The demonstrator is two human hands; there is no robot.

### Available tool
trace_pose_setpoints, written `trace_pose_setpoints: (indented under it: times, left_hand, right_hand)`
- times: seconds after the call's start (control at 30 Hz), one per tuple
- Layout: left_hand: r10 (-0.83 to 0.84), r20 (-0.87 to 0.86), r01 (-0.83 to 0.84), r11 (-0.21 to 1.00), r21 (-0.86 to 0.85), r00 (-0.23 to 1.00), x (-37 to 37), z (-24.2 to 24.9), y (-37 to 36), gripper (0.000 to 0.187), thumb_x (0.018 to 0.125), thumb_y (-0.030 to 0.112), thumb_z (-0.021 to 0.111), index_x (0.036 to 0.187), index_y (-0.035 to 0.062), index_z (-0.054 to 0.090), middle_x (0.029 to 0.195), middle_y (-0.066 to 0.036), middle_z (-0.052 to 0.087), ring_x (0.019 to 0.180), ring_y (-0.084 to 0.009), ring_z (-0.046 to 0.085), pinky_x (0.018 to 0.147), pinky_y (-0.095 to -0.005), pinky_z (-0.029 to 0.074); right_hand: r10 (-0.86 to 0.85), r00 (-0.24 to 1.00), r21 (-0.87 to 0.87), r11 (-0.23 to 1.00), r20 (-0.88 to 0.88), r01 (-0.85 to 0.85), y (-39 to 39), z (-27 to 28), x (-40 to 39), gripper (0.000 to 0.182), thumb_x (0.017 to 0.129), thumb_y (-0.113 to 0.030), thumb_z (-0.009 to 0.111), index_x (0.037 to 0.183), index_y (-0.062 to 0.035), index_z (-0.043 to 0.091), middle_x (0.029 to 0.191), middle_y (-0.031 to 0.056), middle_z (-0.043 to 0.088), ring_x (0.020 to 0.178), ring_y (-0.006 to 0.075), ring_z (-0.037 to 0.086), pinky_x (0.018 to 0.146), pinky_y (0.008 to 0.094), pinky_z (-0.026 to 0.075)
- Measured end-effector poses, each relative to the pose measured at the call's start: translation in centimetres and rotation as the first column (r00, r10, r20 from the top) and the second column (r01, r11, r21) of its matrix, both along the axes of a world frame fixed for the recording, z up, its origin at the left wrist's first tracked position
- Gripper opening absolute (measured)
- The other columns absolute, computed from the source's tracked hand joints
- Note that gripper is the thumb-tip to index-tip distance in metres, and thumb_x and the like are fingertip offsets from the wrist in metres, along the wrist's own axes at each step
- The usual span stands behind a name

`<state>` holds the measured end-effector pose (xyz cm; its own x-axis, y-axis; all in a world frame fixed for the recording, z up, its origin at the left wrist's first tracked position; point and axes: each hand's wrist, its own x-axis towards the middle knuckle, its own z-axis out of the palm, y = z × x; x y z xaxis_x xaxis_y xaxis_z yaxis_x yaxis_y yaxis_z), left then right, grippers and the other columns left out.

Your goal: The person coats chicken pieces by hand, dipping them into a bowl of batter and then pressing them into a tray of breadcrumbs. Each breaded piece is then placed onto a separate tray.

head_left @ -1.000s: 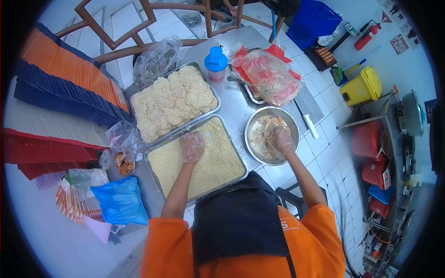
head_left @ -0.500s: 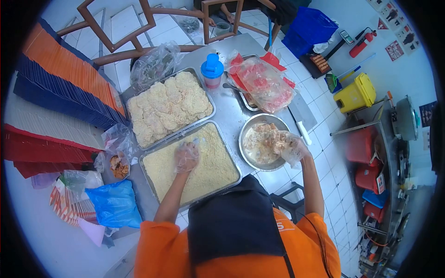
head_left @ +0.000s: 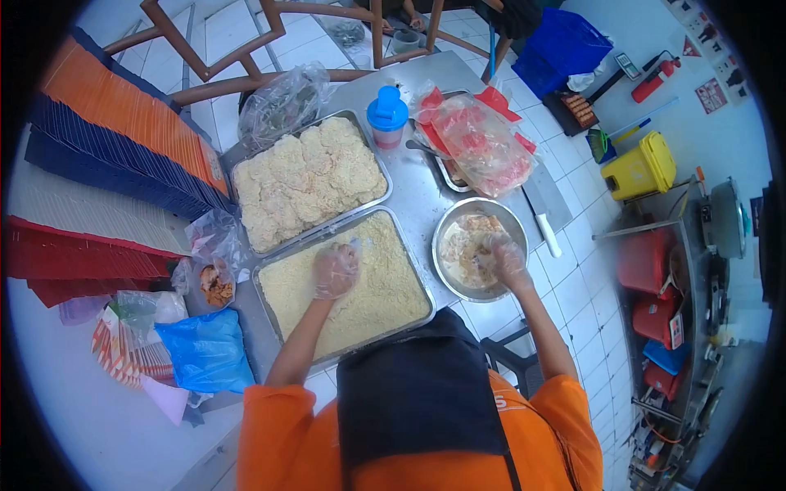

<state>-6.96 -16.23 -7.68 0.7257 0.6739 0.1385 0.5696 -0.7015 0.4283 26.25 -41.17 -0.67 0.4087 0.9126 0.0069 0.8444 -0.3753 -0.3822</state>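
My left hand (head_left: 336,272), in a clear plastic glove, rests at the surface of the pale breadcrumbs in a metal tray (head_left: 413,274). Its fingers are curled inward, and whatever may be inside them is hidden. On the other side, my gloved right hand (head_left: 508,262) reaches into a round steel bowl (head_left: 443,274). Its fingers close around battered meat (head_left: 483,245) that sits in a milky liquid. Behind the crumb tray, a second tray holds several crumb-coated pieces (head_left: 307,180), packed closely together.
A blue-lidded shaker (head_left: 387,119) stands behind the trays. Bagged red-and-white packs (head_left: 483,143) lie beyond the bowl, near a white-handled knife (head_left: 547,233). Stacked folded cartons (head_left: 123,135) and a blue plastic bag (head_left: 205,352) line the left side.
My right hand has lowered the meat deeper into the bowl and moved slightly left. My left hand has stayed over the crumbs, turning a little. The whole view has shifted slightly.
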Motion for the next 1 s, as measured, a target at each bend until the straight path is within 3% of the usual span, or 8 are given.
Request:
trace_pose_setpoints:
  times: [0.17,0.27,0.4,0.67,0.73,0.87,0.93,1.0]
  left_hand:
    - [0.113,-0.017,-0.113,0.993,0.016,0.993,0.0,-0.2,0.4,0.020,0.079,0.029,0.059,0.083,0.0102,0.059,0.081,-0.011,0.059,0.073,-0.0295,0.059,0.066,-0.0437,0.044]
    - [0.136,-0.065,-0.123,0.976,0.181,0.989,-0.5,2.9,-0.8,0.019,0.081,0.030,0.057,0.080,0.0111,0.056,0.072,-0.012,0.059,0.069,-0.0317,0.057,0.062,-0.0451,0.044]
    - [0.125,-0.118,-0.108,0.984,0.142,0.985,-2.1,1.6,-0.9,0.029,0.082,0.041,0.055,0.082,0.0126,0.060,0.072,-0.012,0.061,0.072,-0.0313,0.061,0.063,-0.0446,0.046]
    - [-0.014,-0.077,0.019,0.998,0.066,0.997,-4.8,-2.8,-1.2,0.037,0.081,0.050,0.055,0.094,0.0165,0.064,0.085,-0.009,0.065,0.072,-0.0274,0.062,0.063,-0.0416,0.049]
    - [0.070,0.236,0.000,0.960,-0.281,0.969,-5.1,-4.6,0.2,0.039,0.079,0.048,0.060,0.097,0.0141,0.062,0.091,-0.008,0.064,0.068,-0.0264,0.061,0.062,-0.0408,0.049]
    - [0.070,0.046,-0.039,0.871,-0.489,0.996,-3.6,1.0,0.1,0.043,0.076,0.048,0.065,0.101,0.0118,0.060,0.094,-0.008,0.062,0.074,-0.0297,0.060,0.068,-0.0426,0.049]
    - [-0.027,0.297,-0.052,0.965,0.255,0.955,-4.3,3.6,-1.7,0.054,0.073,0.052,0.068,0.106,0.0105,0.058,0.099,-0.007,0.060,0.090,-0.0306,0.058,0.081,-0.0436,0.047]
    - [-0.068,0.235,0.030,0.987,0.161,0.970,-6.2,5.2,-3.0,0.060,0.072,0.053,0.069,0.111,0.0100,0.057,0.108,-0.010,0.057,0.099,-0.0311,0.054,0.089,-0.0442,0.042]
  right_hand:
    - [0.138,0.972,-0.006,0.990,0.190,-0.140,0.6,-1.6,-1.6,0.025,0.089,-0.011,0.043,0.100,-0.0068,0.066,0.088,0.0150,0.066,0.088,0.0340,0.062,0.082,0.0430,0.049]
    - [0.108,0.969,-0.195,0.979,0.224,-0.064,1.1,-2.9,-0.8,0.019,0.087,-0.014,0.049,0.096,-0.0080,0.065,0.091,0.0141,0.065,0.084,0.0294,0.063,0.079,0.0425,0.049]
    - [0.131,0.964,-0.049,0.991,0.230,-0.123,0.7,-4.3,1.2,0.038,0.074,-0.038,0.071,0.087,-0.0032,0.062,0.079,0.0165,0.063,0.078,0.0324,0.064,0.071,0.0430,0.051]
    - [-0.118,0.991,-0.175,0.976,0.060,0.127,0.6,0.1,-1.1,0.045,0.074,-0.044,0.073,0.089,-0.0025,0.066,0.081,0.0207,0.067,0.076,0.0361,0.066,0.070,0.0454,0.052]
    - [-0.115,0.992,-0.163,0.979,0.055,0.123,0.5,0.2,-1.2,0.045,0.074,-0.044,0.073,0.091,-0.0021,0.066,0.083,0.0211,0.067,0.077,0.0363,0.066,0.071,0.0455,0.052]
    - [-0.174,0.985,-0.083,0.981,0.007,0.174,0.1,-0.4,-1.7,0.043,0.075,-0.041,0.073,0.094,-0.0031,0.065,0.086,0.0221,0.067,0.081,0.0371,0.065,0.073,0.0464,0.052]
    - [-0.170,0.985,-0.058,0.984,0.011,0.170,0.2,-0.4,-2.0,0.043,0.075,-0.040,0.073,0.096,-0.0035,0.065,0.088,0.0224,0.067,0.082,0.0374,0.065,0.073,0.0466,0.052]
    - [-0.196,0.980,-0.135,0.971,0.019,0.197,0.3,-0.1,-2.1,0.044,0.073,-0.042,0.074,0.095,-0.0053,0.065,0.089,0.0187,0.067,0.086,0.0350,0.065,0.076,0.0445,0.051]
